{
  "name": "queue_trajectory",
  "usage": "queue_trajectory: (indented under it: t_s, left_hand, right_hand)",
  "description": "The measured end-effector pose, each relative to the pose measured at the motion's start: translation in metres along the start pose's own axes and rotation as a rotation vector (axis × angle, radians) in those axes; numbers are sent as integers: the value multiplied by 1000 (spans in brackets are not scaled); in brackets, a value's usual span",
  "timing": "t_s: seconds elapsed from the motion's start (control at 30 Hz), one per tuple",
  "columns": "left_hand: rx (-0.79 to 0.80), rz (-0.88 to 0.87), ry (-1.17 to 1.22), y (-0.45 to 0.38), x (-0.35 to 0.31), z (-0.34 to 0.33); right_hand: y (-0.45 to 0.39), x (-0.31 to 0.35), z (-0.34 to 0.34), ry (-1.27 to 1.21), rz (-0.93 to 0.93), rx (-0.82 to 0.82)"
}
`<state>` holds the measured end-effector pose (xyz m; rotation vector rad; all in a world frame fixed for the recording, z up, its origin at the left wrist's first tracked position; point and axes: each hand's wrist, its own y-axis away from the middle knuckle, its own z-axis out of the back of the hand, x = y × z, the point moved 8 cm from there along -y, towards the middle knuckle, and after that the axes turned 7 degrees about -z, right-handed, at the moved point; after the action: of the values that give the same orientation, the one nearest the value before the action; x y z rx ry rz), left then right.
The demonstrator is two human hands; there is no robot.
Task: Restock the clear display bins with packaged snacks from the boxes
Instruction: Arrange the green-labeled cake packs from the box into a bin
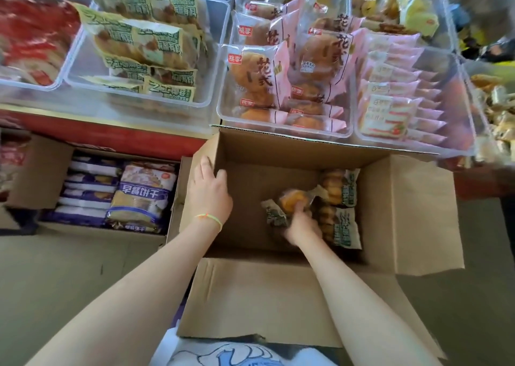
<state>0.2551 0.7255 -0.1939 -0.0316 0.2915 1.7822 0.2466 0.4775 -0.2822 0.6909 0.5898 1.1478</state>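
Note:
An open cardboard box (404, 212) stands on the floor below the display shelf. Inside it lie two green-and-yellow bread packets (341, 188) at the right, and a third packet (287, 202) that my right hand (299, 226) grips deep in the box. My left hand (210, 188) rests with straight fingers on the box's left flap. Above, a clear bin (83, 87) holds several packets of the same green-and-yellow kind.
A clear bin of pink bun packets (281, 73) sits right above the box, beside one with pink-striped packets (404, 106). A red-packet bin (30, 39) is at the far left. A second carton with blue biscuit bags (139, 195) stands to the left on the floor.

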Motion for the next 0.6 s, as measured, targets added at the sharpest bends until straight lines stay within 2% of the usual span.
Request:
queue_trajectory:
  t_s: [0.1, 0.23, 0.3, 0.37, 0.47, 0.5, 0.6]
  left_hand:
    - [-11, -4, 35, 0, -1, 3]
    - [-5, 6, 216, 2, 3, 5]
    - [5, 35, 403, 3, 4, 13]
    - [24, 58, 701, 7, -2, 27]
    - [122, 96, 1408, 20, -18, 51]
    - [185, 92, 1527, 24, -21, 58]
    - [219, 58, 1560, 24, -11, 86]
  right_hand:
    - [15, 8, 16, -242, 98, 41]
    - [53, 19, 36, -824, 183, 283]
    - [74, 27, 44, -1060, 252, 422]
    - [91, 36, 55, -1235, 336, 533]
    - [114, 53, 72, -1334, 468, 603]
    - [122, 60, 78, -1346, 486, 588]
    - [141, 90, 89, -1329, 530, 483]
